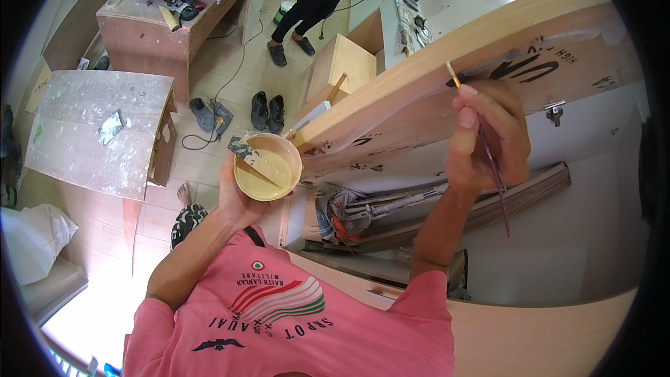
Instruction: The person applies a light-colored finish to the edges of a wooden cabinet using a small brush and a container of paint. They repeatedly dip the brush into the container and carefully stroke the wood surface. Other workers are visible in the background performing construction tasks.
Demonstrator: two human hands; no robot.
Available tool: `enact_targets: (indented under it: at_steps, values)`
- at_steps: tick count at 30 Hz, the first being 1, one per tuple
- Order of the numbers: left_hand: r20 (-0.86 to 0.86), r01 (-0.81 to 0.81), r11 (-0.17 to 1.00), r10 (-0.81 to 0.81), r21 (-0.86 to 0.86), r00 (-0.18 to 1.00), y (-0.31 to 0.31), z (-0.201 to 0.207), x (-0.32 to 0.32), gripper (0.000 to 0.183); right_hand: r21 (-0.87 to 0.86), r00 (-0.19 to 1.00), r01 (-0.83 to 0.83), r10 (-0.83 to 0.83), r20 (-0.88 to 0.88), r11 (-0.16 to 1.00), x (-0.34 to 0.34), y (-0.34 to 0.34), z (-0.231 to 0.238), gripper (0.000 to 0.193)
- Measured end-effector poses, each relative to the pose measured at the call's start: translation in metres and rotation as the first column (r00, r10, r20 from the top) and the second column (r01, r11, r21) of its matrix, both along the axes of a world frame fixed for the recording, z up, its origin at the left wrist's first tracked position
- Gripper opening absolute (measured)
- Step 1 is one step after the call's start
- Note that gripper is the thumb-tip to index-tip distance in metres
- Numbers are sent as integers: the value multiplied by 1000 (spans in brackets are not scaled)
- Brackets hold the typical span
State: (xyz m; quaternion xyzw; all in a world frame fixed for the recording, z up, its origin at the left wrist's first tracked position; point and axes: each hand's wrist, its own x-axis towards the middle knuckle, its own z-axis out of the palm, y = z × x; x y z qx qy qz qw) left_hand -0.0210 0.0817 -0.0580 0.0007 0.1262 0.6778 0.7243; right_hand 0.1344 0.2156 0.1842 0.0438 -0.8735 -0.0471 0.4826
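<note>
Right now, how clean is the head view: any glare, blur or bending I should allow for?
Head view: sharp on the right hand with its brush and the left hand with the bowl; glare washes out the floor at lower left; the fisheye bows the board and leaves black corners.

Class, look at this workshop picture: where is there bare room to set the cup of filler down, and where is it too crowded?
The left hand holds the cup; the right hand holds a brush. Free patches: the spattered board top around its scrap, and the tiled floor between workbench and shoes. Crowded: the workbench top with tools, and the gap under the panel.
</note>
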Motion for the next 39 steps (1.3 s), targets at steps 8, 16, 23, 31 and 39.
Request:
enact_targets:
  at_steps: [8, 16, 23, 31, 39]
  values:
    - [-7, 11, 1000, -11, -7, 1000, 1, 2, 0, 88, -1, 1000, 13, -13, -21, 1000, 1, 1, -3, 24]
    - [-12, 4, 1000, -4, -16, 1000, 0, 4, -1, 86, -20, 999, 18, -19, -35, 1000, -2, -1, -4, 28]
    - [-1, 7, 1000, -7, -19, 1000, 1, 2, -1, 86, -72, 999, 30, -33, -38, 997, -1, -3, -5, 27]
    - [5, 18, 1000, -18, 11, 1000, 1, -4, -2, 87, -35, 999, 12, -13, -34, 999, -2, -1, -6, 24]
    - [-4, 34, 998, -34, 55, 999, 3, -2, -4, 85, -21, 998, -37, 36, -43, 999, -3, 1, -6, 22]
